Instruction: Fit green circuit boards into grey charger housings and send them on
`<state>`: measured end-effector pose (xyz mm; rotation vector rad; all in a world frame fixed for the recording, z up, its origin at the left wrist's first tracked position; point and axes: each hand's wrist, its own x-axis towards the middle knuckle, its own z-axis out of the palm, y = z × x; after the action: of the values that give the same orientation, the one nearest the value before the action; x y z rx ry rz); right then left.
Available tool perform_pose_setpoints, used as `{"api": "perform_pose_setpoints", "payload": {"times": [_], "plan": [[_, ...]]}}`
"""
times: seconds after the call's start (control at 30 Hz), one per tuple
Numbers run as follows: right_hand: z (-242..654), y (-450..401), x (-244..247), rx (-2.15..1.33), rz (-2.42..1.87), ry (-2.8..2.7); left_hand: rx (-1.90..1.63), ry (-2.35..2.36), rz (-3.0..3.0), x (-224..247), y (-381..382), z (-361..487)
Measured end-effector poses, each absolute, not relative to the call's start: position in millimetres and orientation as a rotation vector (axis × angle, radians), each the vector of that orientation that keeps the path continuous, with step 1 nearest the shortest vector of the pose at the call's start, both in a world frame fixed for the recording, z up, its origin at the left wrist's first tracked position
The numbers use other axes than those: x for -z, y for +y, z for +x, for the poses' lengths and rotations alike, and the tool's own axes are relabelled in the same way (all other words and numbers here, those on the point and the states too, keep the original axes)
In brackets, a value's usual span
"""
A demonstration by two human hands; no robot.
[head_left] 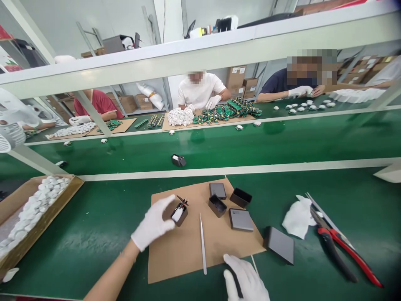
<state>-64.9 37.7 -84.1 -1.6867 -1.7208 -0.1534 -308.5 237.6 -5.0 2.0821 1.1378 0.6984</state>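
My left hand, in a white glove, is beside a small black case on the cardboard sheet. Its thumb and forefinger are spread at the case's left side; whether they touch it I cannot tell. Inside the case lies a white block, with dark wires sticking out at the top. My right hand, also gloved, is curled at the sheet's near edge. Something dark shows between its thumb and fingers, too hidden to name. Metal tweezers lie between the hands.
Black open cases and grey boxes lie on the sheet. Right of it are another grey box, a white cloth and red-handled pliers. A carton of white parts stands left. Co-workers sit beyond the green belt.
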Motion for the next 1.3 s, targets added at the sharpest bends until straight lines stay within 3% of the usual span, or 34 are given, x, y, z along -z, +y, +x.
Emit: {"api": "perform_pose_setpoints", "payload": {"times": [0.17,0.33,0.47,0.9,1.03,1.2,1.3], "plan": [[-76.9,68.3,16.0,-0.063,-1.484,-1.647,-0.766,1.382,2.072,12.1,191.3,-282.0],[-77.5,100.6,-80.5,-0.064,-1.241,-1.752,-0.758,1.045,2.132,-44.9,160.7,-274.8],[-70.0,93.5,-119.4,-0.287,-1.3,-1.958,-0.873,0.84,2.233,-83.4,127.1,-282.5],[-70.8,46.8,-132.2,-0.022,-1.368,-2.148,-0.865,0.619,2.567,-110.3,89.2,-285.0],[-75.6,43.9,-132.6,-0.25,-1.399,-2.094,-0.753,0.572,2.542,-109.5,87.5,-282.9],[-68.5,39.3,-139.2,-0.737,-1.331,-1.767,-0.859,0.546,2.424,-107.7,88.2,-275.7],[-63.8,36.5,-142.9,-0.859,-1.314,-1.734,-0.853,0.53,2.393,-106.6,89.4,-272.7]]}}
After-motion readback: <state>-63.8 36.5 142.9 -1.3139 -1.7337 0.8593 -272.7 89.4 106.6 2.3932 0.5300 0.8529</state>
